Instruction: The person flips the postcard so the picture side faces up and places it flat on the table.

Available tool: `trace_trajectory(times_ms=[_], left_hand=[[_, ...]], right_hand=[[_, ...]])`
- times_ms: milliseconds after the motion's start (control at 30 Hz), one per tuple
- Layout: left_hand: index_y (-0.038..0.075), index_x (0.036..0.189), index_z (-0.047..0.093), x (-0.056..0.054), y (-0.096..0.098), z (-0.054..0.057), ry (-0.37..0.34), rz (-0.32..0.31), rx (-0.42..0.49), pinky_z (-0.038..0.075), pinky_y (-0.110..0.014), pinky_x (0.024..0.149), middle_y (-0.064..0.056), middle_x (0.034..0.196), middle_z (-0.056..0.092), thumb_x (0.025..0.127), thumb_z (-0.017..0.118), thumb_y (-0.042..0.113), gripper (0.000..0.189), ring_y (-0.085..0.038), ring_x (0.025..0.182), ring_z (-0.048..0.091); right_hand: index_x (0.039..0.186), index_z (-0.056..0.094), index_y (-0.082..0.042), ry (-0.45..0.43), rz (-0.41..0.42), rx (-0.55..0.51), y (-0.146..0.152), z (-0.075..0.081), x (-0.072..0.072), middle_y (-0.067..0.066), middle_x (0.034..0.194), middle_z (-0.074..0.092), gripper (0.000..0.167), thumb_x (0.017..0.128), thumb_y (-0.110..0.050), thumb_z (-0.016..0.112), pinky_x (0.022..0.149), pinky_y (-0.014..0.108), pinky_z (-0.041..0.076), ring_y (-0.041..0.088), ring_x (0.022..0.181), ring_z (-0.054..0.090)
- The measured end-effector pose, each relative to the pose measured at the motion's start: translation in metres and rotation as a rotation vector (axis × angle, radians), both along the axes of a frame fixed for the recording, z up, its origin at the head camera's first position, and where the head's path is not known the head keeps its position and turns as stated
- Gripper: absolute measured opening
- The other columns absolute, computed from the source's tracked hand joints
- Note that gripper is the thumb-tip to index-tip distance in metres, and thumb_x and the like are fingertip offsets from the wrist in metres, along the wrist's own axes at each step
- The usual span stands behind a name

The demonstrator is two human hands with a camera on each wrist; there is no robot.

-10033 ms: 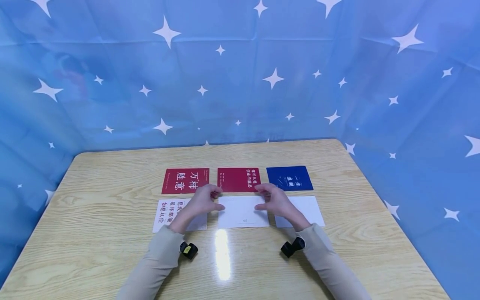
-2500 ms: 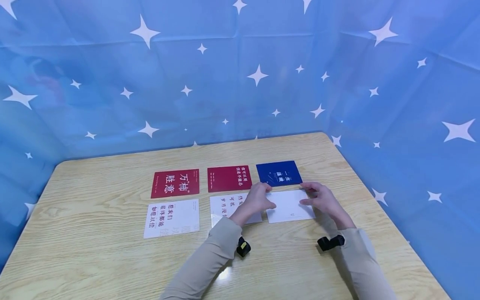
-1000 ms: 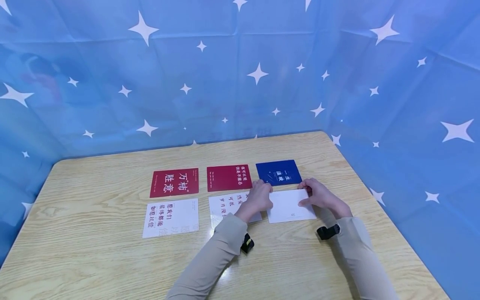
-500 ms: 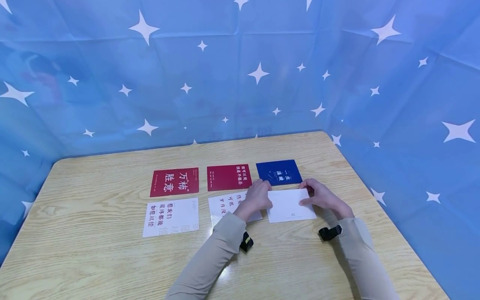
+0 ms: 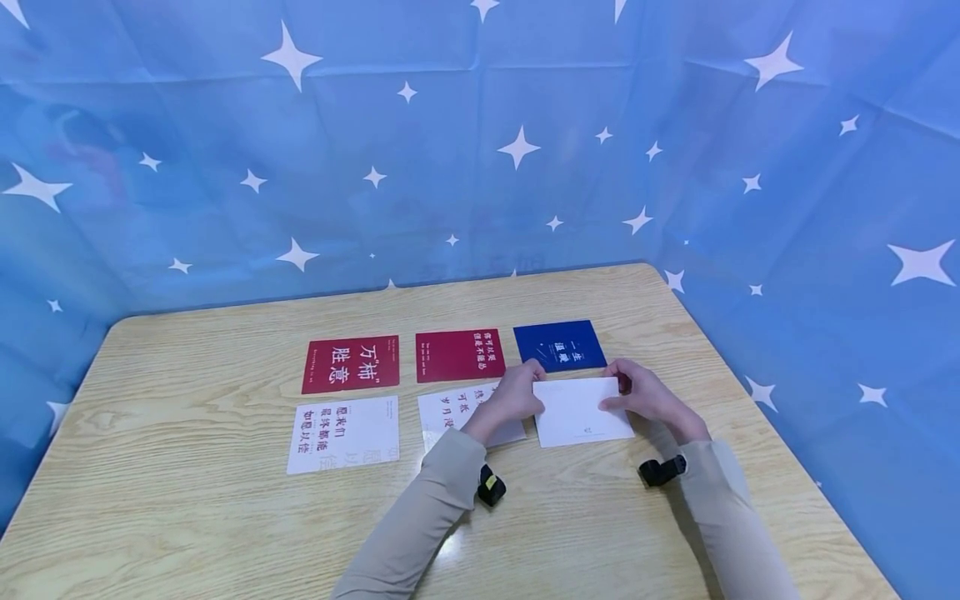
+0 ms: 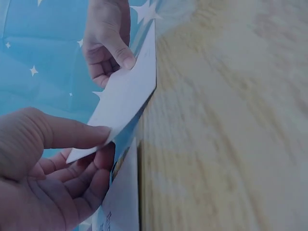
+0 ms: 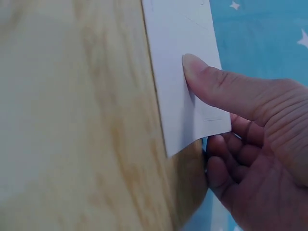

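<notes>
A white postcard [image 5: 581, 412], nearly blank side up, lies between my two hands at the right end of the front row. My left hand [image 5: 516, 396] pinches its left edge, thumb on top and fingers beneath. My right hand [image 5: 647, 396] pinches the right edge in the same way. In the left wrist view, the near end of the postcard [image 6: 122, 96] is raised off the wood; in the right wrist view, its corner bends up a little. Left of it, a white card with dark characters [image 5: 442, 412] is partly covered by my left hand and sleeve.
Behind my hands lie a blue card [image 5: 558, 346], a red card [image 5: 457, 358] and another red card [image 5: 350, 365] in a row. Another printed white card [image 5: 342, 435] lies at front left. The wooden table [image 5: 225, 525] meets a starry blue cloth [image 5: 450, 150].
Ten seconds ago both hands were at the middle front card, then blank side up; it now shows characters. They have since moved right, to the right-hand postcard. Over the last second they barely move.
</notes>
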State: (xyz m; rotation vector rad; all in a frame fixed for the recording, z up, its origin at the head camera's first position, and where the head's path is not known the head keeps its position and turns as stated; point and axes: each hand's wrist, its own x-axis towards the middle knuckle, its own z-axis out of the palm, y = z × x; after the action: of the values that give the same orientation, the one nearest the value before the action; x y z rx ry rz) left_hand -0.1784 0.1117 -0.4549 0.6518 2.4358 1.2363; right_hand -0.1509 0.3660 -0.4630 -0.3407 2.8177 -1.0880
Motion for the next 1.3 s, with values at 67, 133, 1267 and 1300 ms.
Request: trace_trajectory(times_ms=[67, 133, 1267, 1300], left_hand=[[0.002, 0.104, 0.053, 0.000, -0.001, -0.001, -0.056, -0.003, 0.069, 0.040, -0.021, 0.054, -0.011, 0.086, 0.057, 0.071, 0.066, -0.011, 0.038, -0.014, 0.065, 0.047], [0.002, 0.105, 0.052, -0.001, -0.002, -0.001, -0.105, -0.009, 0.129, 0.039, -0.020, 0.049, -0.011, 0.083, 0.057, 0.072, 0.065, -0.013, 0.038, -0.013, 0.061, 0.047], [0.006, 0.085, 0.076, 0.004, -0.025, 0.020, -0.010, 0.060, 0.331, 0.047, -0.018, 0.063, -0.003, 0.089, 0.068, 0.081, 0.066, -0.002, 0.013, -0.009, 0.075, 0.057], [0.006, 0.086, 0.076, 0.004, -0.025, 0.020, -0.017, 0.065, 0.334, 0.048, -0.019, 0.064, -0.003, 0.090, 0.068, 0.082, 0.066, -0.001, 0.013, -0.009, 0.077, 0.057]], right_hand=[[0.095, 0.054, -0.001, -0.018, -0.026, 0.006, 0.001, 0.001, 0.002, 0.005, 0.076, 0.046, 0.032, 0.076, -0.011, 0.077, 0.058, 0.024, 0.034, 0.017, 0.069, 0.041], [0.091, 0.053, -0.003, -0.027, -0.039, 0.007, 0.003, 0.004, 0.004, 0.003, 0.073, 0.046, 0.030, 0.077, -0.014, 0.077, 0.056, 0.023, 0.034, 0.016, 0.066, 0.042], [0.087, 0.065, 0.009, 0.119, 0.029, -0.409, 0.021, 0.033, 0.033, 0.001, 0.098, 0.067, 0.010, 0.084, 0.014, 0.058, 0.067, 0.017, 0.051, 0.002, 0.089, 0.062], [0.087, 0.065, 0.009, 0.118, 0.036, -0.422, 0.022, 0.032, 0.034, 0.002, 0.099, 0.067, 0.010, 0.085, 0.014, 0.056, 0.067, 0.017, 0.051, 0.003, 0.091, 0.062]])
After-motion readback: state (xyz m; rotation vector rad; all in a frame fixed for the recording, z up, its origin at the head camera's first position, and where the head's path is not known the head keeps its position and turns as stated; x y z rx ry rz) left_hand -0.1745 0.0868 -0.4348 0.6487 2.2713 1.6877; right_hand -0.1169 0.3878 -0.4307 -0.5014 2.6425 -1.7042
